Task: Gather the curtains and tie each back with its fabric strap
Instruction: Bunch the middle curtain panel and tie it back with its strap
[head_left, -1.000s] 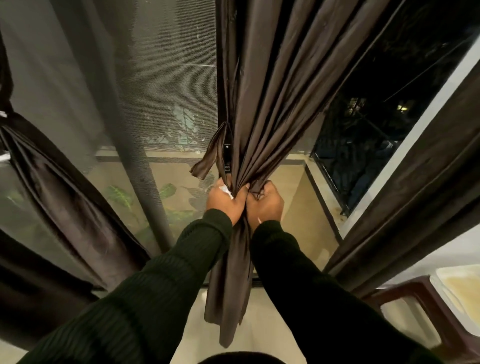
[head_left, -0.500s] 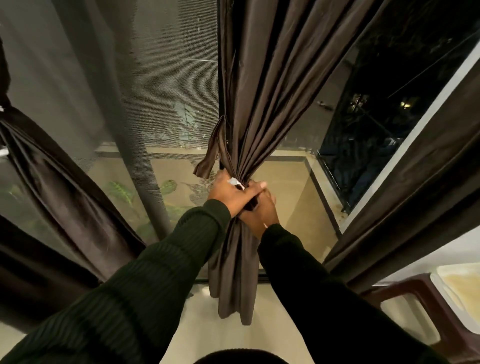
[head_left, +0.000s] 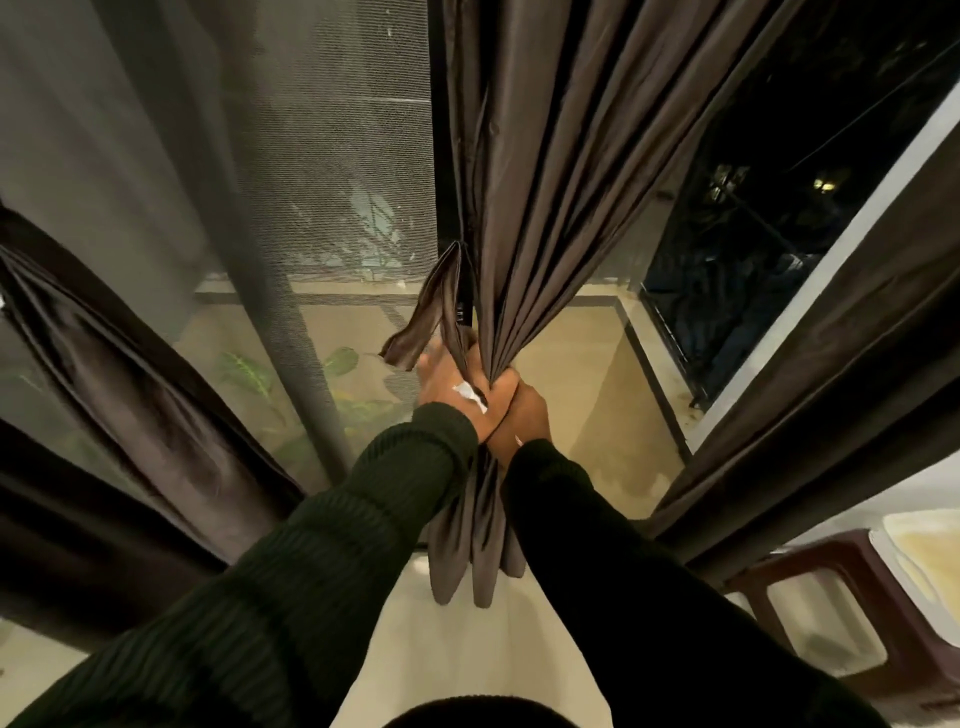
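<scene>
Behind the glass there's a mesh screen (head_left: 332, 171) covering the left window, with some green leafy plants (head_left: 291, 379) showing through it on a tiled balcony floor (head_left: 582, 374). Off to the right it's pitch dark outside, just a couple of small lights (head_left: 823, 183) in the distance. Bottom right corner has a dark brown plastic stool (head_left: 831, 587) sitting next to a white tub (head_left: 919, 551).

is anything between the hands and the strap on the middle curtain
Nothing visible. Both hands, left and right, grip the gathered middle curtain, and the fabric strap hangs right above the left hand, touching it.
</scene>
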